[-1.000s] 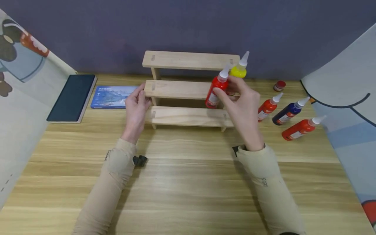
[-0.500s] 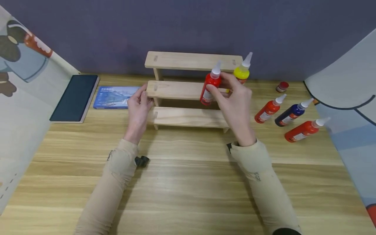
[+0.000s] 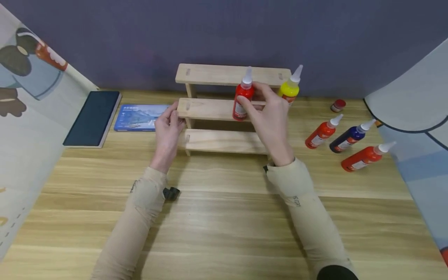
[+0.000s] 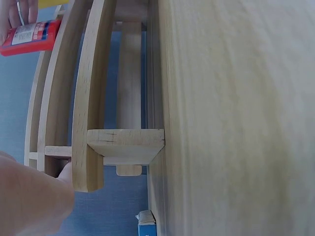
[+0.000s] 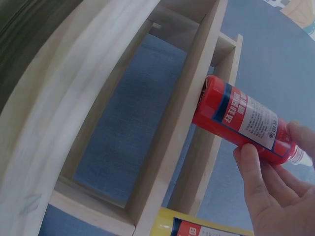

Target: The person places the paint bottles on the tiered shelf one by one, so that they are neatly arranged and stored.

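"What's biggest here?"

"The wood-grain worktop, then the three-tier wooden rack at its far middle."

"And left of the rack?"

"A dark-covered notebook, then a flat blue box with a landscape print. The near arm's fingers overlap the box, so I can't tell if it touches the rack."

"How are the hands?"

"Apart from each other. The left hand grips the left end of the middle tier; the right hand pinches a red squeeze bottle between thumb and fingers."

"Where exactly is that bottle?"

"At the middle tier, near its middle, nozzle up — whether the base bears on the wood, I can't tell."

"How would you do this well?"

"Hold it plumb and bring the whole base inside the narrow plank. I'd let the left hand brace the rack, then loosen only once the base sits flat. Mind the yellow bottle just right of those fingers — a knuckle could nudge it."

"The rest?"

"To the right, a nearer red bottle, a farther red bottle and a dark blue bottle between them. Smallest is the red-lidded jar, beyond them."
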A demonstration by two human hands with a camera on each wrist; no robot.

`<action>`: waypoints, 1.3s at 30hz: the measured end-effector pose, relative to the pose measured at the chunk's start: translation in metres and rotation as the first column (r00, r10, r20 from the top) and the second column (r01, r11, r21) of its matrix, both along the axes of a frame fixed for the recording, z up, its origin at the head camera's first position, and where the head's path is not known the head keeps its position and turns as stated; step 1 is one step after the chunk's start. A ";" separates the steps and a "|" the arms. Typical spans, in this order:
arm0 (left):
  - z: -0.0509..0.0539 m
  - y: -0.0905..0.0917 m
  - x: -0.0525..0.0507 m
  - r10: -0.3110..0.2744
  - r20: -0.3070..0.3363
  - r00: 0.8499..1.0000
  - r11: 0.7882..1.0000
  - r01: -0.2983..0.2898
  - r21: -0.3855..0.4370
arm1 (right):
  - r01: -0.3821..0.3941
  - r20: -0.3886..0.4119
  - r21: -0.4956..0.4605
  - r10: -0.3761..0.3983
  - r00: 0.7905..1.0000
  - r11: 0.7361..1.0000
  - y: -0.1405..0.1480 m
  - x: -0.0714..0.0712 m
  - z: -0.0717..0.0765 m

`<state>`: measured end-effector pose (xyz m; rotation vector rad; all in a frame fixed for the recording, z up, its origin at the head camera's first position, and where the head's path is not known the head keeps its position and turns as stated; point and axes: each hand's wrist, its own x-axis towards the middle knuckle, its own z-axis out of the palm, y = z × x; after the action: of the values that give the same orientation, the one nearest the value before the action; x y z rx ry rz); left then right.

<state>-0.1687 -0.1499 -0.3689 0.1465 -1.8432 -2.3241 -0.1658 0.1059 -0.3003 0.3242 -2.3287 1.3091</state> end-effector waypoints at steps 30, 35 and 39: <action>-0.001 -0.001 0.000 0.000 -0.011 1.000 1.000 0.000 0.003 | 0.001 -0.086 -0.016 -0.002 0.996 1.000 -0.002 0.001 -0.004; -0.001 -0.001 0.000 -0.004 0.001 1.000 1.000 0.004 0.008 | -0.021 -0.144 -0.081 0.009 0.990 0.996 0.007 0.013 -0.002; 0.000 0.000 0.000 -0.004 0.013 1.000 1.000 0.004 0.012 | -0.030 -0.191 -0.078 0.015 0.981 0.997 0.017 0.020 0.000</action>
<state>-0.1691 -0.1500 -0.3690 0.1596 -1.8378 -2.3422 -0.1456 0.1226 -0.3007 0.4311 -2.1137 1.3175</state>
